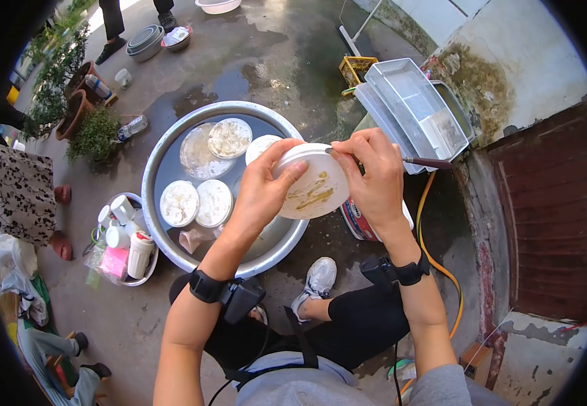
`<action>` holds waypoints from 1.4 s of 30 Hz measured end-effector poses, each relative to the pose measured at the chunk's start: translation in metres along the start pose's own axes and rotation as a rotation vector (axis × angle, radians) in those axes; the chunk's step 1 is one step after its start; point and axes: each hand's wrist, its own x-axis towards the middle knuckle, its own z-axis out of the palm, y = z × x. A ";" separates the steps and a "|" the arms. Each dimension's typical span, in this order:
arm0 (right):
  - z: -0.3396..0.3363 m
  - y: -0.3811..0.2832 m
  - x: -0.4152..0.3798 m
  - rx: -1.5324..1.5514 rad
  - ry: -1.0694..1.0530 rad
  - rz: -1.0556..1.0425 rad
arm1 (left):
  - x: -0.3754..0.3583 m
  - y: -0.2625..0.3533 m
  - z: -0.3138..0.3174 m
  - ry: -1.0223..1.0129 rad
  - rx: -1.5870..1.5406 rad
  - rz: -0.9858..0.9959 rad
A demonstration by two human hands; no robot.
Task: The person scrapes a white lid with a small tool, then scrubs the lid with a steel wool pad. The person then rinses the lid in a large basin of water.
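Head view:
- left hand (pixel 271 177) clasps the stained container (pixel 320 186) by its edge
- right hand (pixel 377 174) pinches a dark-handled tool (pixel 430 163) at its rim
- metal basin (pixel 150 196) beside them, holding pale round tubs (pixel 180 203)

- Lid, round (pixel 316 186): whitish, translucent, raised rim; brownish-yellow smears across the face; tilted, held between the left hand (pixel 266 179) and right hand (pixel 373 169), over the right edge of the metal basin (pixel 150 196).
- Tool, slim (pixel 430 163): dark reddish-brown handle; held in the right hand, tip at the lid's rim.
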 end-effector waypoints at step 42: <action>0.004 0.005 -0.005 -0.016 0.055 0.064 | 0.001 0.002 -0.004 -0.009 -0.133 -0.157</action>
